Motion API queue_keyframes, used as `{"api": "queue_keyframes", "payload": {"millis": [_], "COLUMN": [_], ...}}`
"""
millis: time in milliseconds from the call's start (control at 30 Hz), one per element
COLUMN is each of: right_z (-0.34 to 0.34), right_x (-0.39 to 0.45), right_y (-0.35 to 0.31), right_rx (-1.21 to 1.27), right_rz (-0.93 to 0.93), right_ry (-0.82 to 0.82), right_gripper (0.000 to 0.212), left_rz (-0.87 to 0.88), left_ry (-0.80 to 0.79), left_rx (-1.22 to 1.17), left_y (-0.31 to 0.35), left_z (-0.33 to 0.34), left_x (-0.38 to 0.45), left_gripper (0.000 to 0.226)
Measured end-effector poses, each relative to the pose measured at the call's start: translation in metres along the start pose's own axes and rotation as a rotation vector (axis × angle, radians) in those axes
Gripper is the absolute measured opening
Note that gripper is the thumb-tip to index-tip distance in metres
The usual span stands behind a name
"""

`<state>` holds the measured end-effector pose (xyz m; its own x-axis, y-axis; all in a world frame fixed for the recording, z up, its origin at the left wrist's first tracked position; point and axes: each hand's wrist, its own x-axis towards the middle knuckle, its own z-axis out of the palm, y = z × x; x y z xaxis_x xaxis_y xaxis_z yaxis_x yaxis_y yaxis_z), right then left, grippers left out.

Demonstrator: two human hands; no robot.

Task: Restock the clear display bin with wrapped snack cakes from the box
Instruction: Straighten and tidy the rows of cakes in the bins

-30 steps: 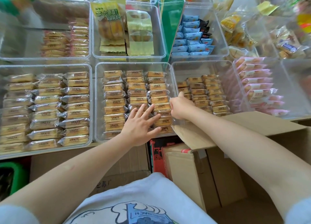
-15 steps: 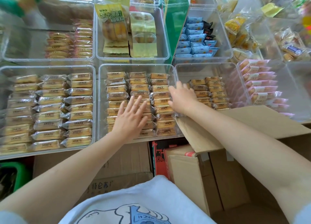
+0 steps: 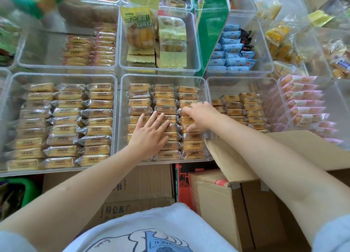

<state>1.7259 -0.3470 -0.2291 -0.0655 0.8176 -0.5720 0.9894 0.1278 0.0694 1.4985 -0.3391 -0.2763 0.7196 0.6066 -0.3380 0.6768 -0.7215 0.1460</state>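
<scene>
The clear display bin (image 3: pixel 121 119) in the middle of the front row holds three columns of wrapped snack cakes (image 3: pixel 141 96). My left hand (image 3: pixel 149 136) lies flat on the middle column, fingers spread and straight. My right hand (image 3: pixel 200 115) rests on the right column, fingers stretched to the left and thumb lower down on the packs. I see no cake lifted by either hand. The open cardboard box (image 3: pixel 236 168) stands at the lower right under my right forearm, and its inside is hidden.
A like bin of cakes (image 3: pixel 64 123) sits to the left, and a part-filled bin (image 3: pixel 244 109) to the right. Pink packs (image 3: pixel 303 104) are further right. More bins with yellow and blue packs stand behind. Closed cartons (image 3: pixel 132 187) are stacked below the shelf.
Both hands have slid away from me over the cakes in the middle bin. My right hand, earlier bunched at the right column, now has its fingers stretched out.
</scene>
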Motion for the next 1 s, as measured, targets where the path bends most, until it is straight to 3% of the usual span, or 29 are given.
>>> {"api": "queue_keyframes", "payload": {"millis": [133,200,400,567,800,1000], "right_z": [-0.001,0.002,-0.002,-0.01,-0.024,-0.033], "right_x": [0.0,0.004,0.018,0.027,0.044,0.049], "right_y": [-0.006,-0.007,-0.008,-0.008,-0.02,-0.019], "right_rx": [0.365,0.392,0.32,0.396,0.246,0.286], "right_rz": [0.058,0.083,0.134,0.167,0.219,0.261], "right_ry": [0.099,0.08,-0.009,0.103,-0.076,-0.04], "right_gripper": [0.017,0.009,0.012,0.014,0.028,0.036], "left_rz": [0.038,0.061,0.062,0.039,0.029,0.015], "left_ry": [0.054,0.042,0.015,0.081,-0.013,0.068], "left_rx": [-0.009,0.026,0.027,0.019,0.032,-0.033], "left_y": [0.001,-0.001,0.003,0.005,-0.004,-0.007], "left_z": [-0.003,0.004,0.006,-0.008,-0.005,-0.012], "left_x": [0.012,0.016,0.016,0.028,0.039,0.046], "left_gripper": [0.064,0.067,0.077,0.064,0.072,0.07]}}
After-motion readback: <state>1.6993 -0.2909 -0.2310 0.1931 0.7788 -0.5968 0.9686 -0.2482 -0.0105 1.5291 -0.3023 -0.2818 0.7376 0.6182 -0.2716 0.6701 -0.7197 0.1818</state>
